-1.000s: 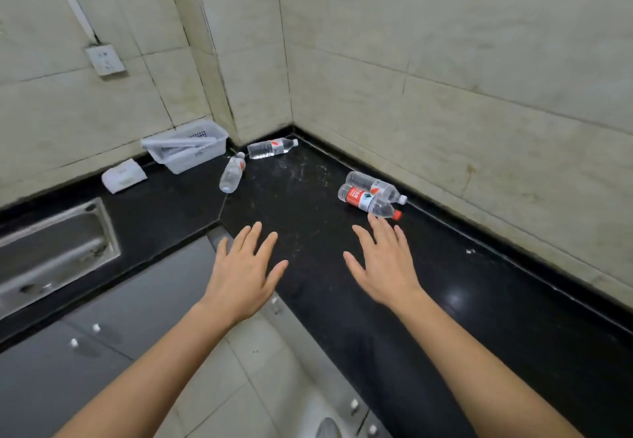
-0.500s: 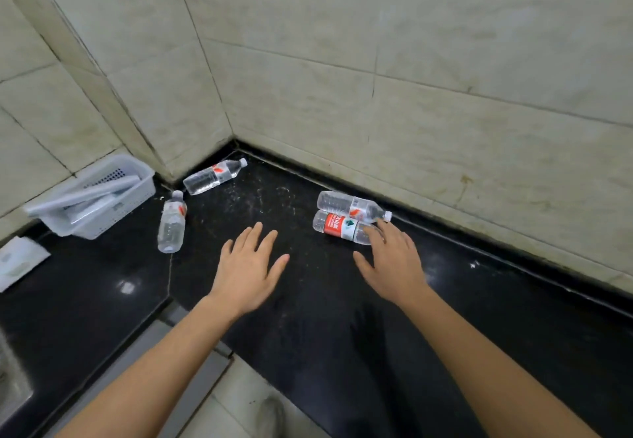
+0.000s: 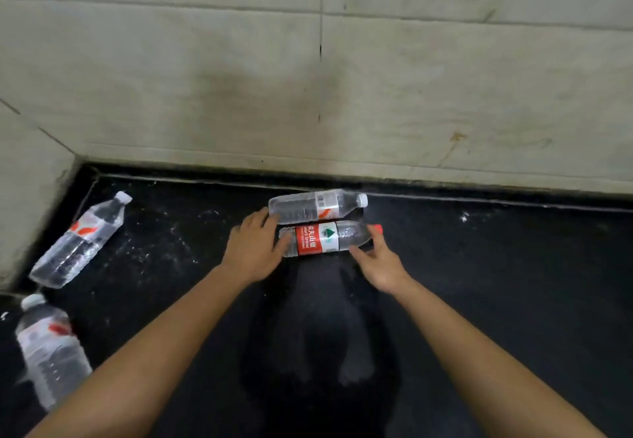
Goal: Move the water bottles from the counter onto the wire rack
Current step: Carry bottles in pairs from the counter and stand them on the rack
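Black counter [image 3: 479, 283] by the tiled wall [image 3: 308, 77]: red-label bottle [image 3: 322, 239] lies beside the white-cap bottle [image 3: 308, 206]. My left hand [image 3: 251, 249], fingers loose, touches their bases; my right hand [image 3: 380, 259] pinches the red one's neck. Full, probably heavy, slick; grip mid-body.

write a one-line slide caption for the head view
Left hand touches the base and right hand pinches the neck of a red-label bottle lying on the black counter beside a white-capped bottle.

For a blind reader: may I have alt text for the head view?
The right hand pinches a red-labelled bottle near its cap; the left hand touches its base. Three other bottles lie on the black counter too.
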